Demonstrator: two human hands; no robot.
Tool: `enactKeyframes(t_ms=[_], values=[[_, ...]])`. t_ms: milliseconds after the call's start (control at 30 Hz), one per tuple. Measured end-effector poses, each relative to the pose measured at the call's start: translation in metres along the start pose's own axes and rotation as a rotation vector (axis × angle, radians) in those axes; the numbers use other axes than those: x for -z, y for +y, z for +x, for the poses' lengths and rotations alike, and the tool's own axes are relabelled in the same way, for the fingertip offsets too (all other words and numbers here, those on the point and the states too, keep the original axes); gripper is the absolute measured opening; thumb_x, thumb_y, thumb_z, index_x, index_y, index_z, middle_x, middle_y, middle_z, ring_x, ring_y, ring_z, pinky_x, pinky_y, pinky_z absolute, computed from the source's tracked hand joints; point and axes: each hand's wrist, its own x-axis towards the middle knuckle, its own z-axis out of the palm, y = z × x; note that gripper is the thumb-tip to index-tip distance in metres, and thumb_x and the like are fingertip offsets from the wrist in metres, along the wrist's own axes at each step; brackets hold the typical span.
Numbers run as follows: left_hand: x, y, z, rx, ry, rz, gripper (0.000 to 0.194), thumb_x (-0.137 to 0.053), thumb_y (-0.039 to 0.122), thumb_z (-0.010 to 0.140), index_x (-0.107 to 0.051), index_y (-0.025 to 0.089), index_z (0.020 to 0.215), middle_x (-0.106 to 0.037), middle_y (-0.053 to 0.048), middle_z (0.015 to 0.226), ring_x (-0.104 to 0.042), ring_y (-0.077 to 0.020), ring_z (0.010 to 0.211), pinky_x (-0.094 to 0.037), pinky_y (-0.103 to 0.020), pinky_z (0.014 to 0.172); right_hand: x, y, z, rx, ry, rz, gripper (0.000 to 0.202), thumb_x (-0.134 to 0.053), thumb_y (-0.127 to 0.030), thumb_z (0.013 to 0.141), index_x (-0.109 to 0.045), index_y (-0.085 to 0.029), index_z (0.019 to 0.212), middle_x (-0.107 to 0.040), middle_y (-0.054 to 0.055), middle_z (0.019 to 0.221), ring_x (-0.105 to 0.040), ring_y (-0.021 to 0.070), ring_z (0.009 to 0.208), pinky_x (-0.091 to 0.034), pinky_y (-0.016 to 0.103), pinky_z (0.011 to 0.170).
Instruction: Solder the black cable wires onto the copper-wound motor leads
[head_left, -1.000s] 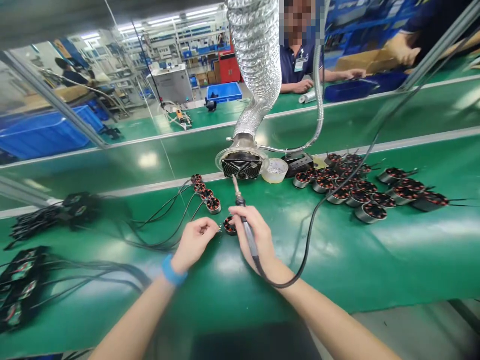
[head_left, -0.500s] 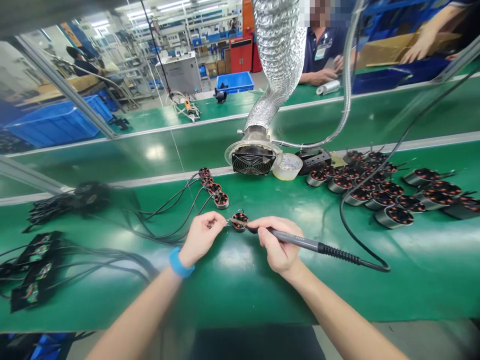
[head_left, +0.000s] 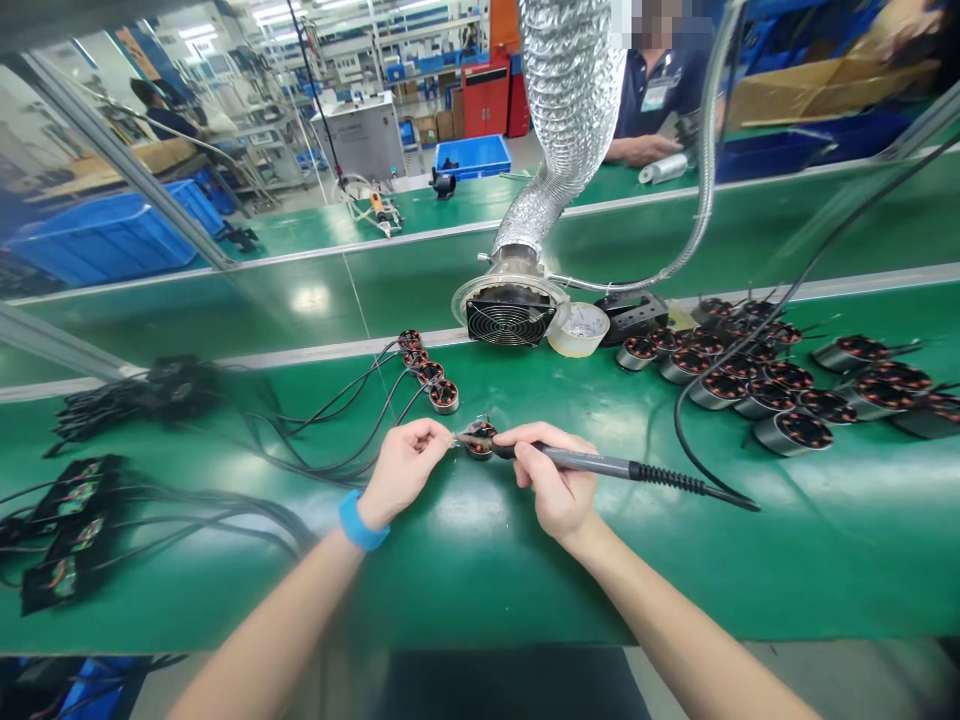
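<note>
My right hand (head_left: 551, 478) is closed round a grey soldering iron (head_left: 600, 463), whose tip reaches left over a small round motor (head_left: 480, 440) on the green bench. Just left of that motor, my left hand (head_left: 409, 465), with a blue band at the wrist, pinches something thin close to the iron's tip; it is too small to make out. Behind my left hand stands a short row of motors (head_left: 444, 396) with black cables (head_left: 360, 440) running left.
A fan (head_left: 511, 322) under a silver duct (head_left: 574, 90) hangs beyond my hands, beside a tape roll (head_left: 579, 330). Many motors (head_left: 793, 432) stand at the right. Circuit boards (head_left: 71, 540) and cable bundles lie left. A person (head_left: 652, 100) is across the bench.
The iron's handle has swung to a flatter angle, and its rear end and cord have moved up and left. My left hand has hardly moved. The view has shifted slightly.
</note>
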Motion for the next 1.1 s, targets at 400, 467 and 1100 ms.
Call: enactKeyframes(t_ms=[400,467,1100], values=[[0.001,-0.003,0.001,-0.003,-0.002,0.012,0.021,-0.062,0.032,0.082,-0.065,0.014,0.073,-0.065,-0.003,0.072,-0.056,-0.0141,0.068,-0.045,-0.025,0.065,-0.001,0.001,0.004,-0.039,0.127,-0.012,0.022,-0.053,-0.028,0.092,-0.072,-0.018,0.088,-0.055,-0.004,0.05,-0.05,0.012,0.042,-0.044,0.026,0.045],[0.001,-0.002,0.001,0.002,-0.004,0.012,0.02,-0.061,0.031,0.082,-0.065,0.014,0.073,-0.065,-0.003,0.071,-0.056,-0.014,0.068,-0.045,-0.025,0.065,-0.003,0.0,0.005,-0.024,0.115,-0.101,0.021,-0.053,-0.027,0.093,-0.072,-0.02,0.095,-0.063,-0.001,0.061,-0.059,0.0142,0.052,-0.051,0.028,0.055],[0.007,0.006,-0.001,-0.015,-0.061,0.036,0.028,-0.06,0.041,0.088,-0.066,0.015,0.078,-0.058,0.0,0.067,-0.05,-0.0125,0.063,-0.041,-0.024,0.061,-0.011,0.023,0.006,0.036,-0.29,-0.32,0.067,-0.067,-0.009,0.08,-0.042,-0.028,0.14,-0.054,0.009,0.123,-0.064,0.0237,0.102,-0.054,0.04,0.092]])
